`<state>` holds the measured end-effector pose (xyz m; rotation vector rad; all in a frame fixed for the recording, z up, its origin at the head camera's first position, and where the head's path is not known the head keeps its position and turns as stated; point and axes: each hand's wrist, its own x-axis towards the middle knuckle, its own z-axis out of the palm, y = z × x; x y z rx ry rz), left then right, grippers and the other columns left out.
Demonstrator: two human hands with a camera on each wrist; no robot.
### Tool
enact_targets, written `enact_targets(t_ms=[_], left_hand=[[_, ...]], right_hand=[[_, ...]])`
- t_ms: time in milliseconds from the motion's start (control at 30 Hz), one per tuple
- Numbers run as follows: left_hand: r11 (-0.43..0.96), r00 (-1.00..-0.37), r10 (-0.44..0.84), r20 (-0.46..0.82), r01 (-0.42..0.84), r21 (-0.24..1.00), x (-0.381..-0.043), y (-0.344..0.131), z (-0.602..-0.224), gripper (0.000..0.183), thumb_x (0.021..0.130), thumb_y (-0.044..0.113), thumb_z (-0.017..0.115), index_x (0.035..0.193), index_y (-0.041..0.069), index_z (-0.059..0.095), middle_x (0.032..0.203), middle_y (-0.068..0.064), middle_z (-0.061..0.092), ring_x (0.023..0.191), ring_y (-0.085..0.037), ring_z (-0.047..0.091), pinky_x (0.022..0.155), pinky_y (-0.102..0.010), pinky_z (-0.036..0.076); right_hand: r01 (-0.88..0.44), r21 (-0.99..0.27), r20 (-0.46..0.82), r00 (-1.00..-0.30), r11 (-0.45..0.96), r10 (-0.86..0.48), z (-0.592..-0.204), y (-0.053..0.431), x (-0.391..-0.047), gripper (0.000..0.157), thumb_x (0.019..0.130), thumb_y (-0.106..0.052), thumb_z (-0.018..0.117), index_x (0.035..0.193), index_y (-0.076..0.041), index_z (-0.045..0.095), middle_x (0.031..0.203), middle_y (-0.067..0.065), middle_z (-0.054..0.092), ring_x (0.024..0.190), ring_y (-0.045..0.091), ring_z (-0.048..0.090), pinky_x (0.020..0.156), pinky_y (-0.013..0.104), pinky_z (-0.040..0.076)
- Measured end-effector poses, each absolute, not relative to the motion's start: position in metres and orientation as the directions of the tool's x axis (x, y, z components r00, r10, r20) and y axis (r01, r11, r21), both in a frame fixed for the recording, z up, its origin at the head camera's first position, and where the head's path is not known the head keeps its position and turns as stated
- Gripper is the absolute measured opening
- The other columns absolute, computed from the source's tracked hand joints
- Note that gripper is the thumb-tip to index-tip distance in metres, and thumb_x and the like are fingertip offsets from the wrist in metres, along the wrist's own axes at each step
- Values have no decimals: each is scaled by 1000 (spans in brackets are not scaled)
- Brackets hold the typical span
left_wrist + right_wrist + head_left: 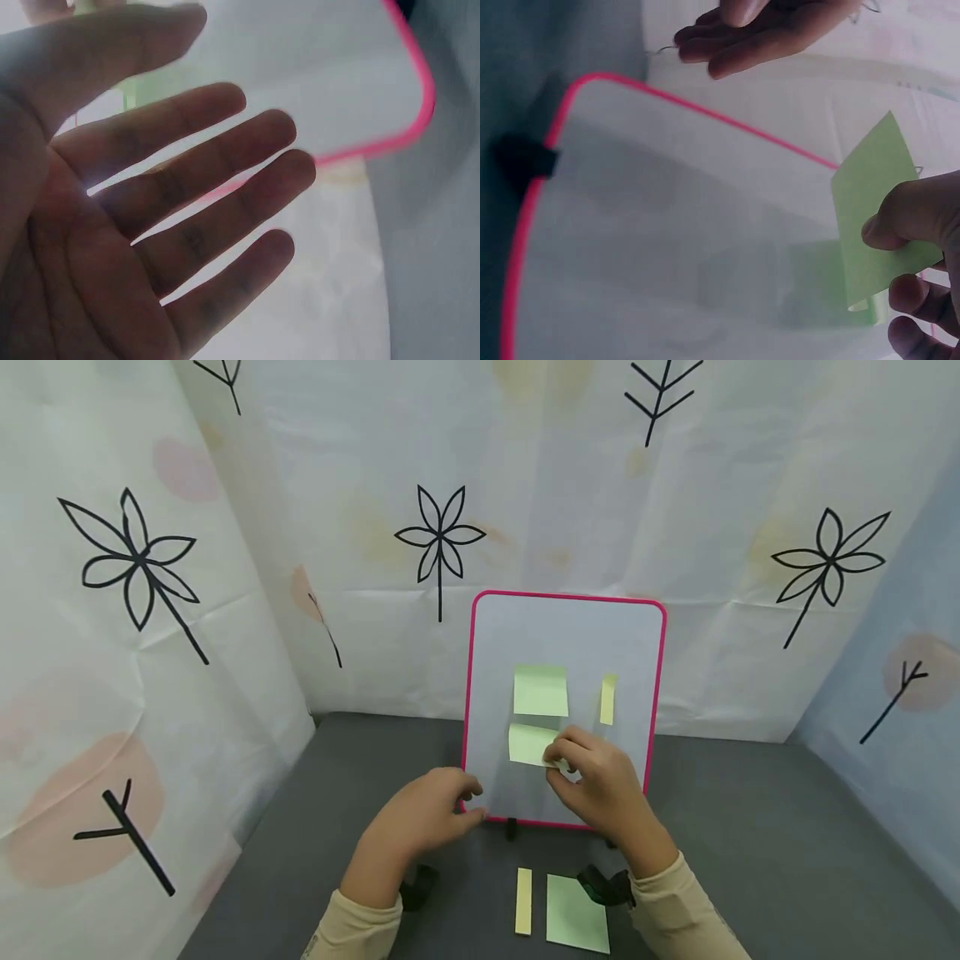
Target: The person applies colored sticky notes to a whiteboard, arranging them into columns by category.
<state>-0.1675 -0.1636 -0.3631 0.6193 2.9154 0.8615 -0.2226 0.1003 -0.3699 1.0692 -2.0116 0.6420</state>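
Note:
My right hand point(597, 779) pinches a pale green sticky note point(531, 744) near its lower right corner, in front of the whiteboard point(570, 631) with a pink frame. In the right wrist view, the thumb lies flat on this note point(870, 202), which stands out from the board at an angle. Above it on the board is another green sticky note point(541, 692), and a narrow yellow sticky strip point(607, 700) is at its right. My left hand point(426, 812) is by the board's lower left corner, holding nothing; its fingers point(247, 202) are spread in the left wrist view.
On the dark grey table point(360, 752), a yellow strip point(523, 902) and a green sticky note point(572, 917) lie in front of the board. A small black foot point(512, 829) supports the board's lower edge. Behind hangs a white cloth point(555, 510) with drawn flowers.

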Motion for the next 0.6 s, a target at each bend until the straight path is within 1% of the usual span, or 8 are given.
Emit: enact_targets(t_ms=[100, 200, 300, 400, 500, 600], left_hand=[[779, -945, 315, 87, 310, 545, -169, -172, -358, 27, 95, 18, 79, 117, 2, 76, 113, -8, 75, 103, -21, 69, 91, -47, 59], [779, -954, 281, 103, 289, 556, -170, -176, -356, 24, 96, 18, 79, 115, 5, 76, 112, -4, 74, 107, -20, 69, 95, -45, 58], [776, -946, 291, 140, 319, 544, -172, -178, -355, 22, 96, 19, 79, 113, 5, 76, 108, -1, 73, 105, -18, 68, 95, -44, 58], [779, -931, 302, 205, 365, 510, -173, -179, -354, 23, 95, 18, 80, 113, 4, 76, 106, 1, 72, 102, -17, 68, 94, -42, 59], [774, -902, 321, 289, 426, 468, -175, -180, -353, 25, 93, 17, 81, 113, 3, 77, 107, -1, 71, 98, -16, 68, 91, -40, 60], [763, -861, 337, 382, 488, 425, -176, -180, -356, 26, 93, 16, 82, 115, 3, 77, 110, -3, 71, 97, -16, 68, 89, -37, 60]], right_hand=[[-851, -105, 809, -374, 514, -453, -364, 95, -226, 29, 74, 12, 77, 83, -14, 70, 86, -6, 65, 66, 8, 55, 54, 18, 41], [-850, -115, 810, -380, 514, -447, -364, 96, -227, 31, 72, 14, 76, 82, -14, 69, 85, -6, 65, 66, 8, 54, 53, 16, 40], [-840, -120, 793, -402, 529, -458, -366, 100, -225, 30, 72, 13, 76, 82, -14, 68, 84, -7, 64, 66, 7, 54, 54, 16, 40], [-831, -129, 773, -426, 541, -469, -370, 103, -225, 27, 73, 11, 77, 82, -14, 68, 84, -6, 64, 66, 8, 54, 55, 19, 43], [-823, -133, 759, -442, 552, -477, -372, 104, -226, 26, 73, 10, 78, 82, -13, 68, 84, -5, 65, 66, 8, 55, 57, 22, 46], [-827, -122, 758, -434, 549, -486, -373, 103, -230, 25, 73, 10, 77, 81, -12, 68, 83, -3, 66, 65, 9, 55, 57, 23, 47]])
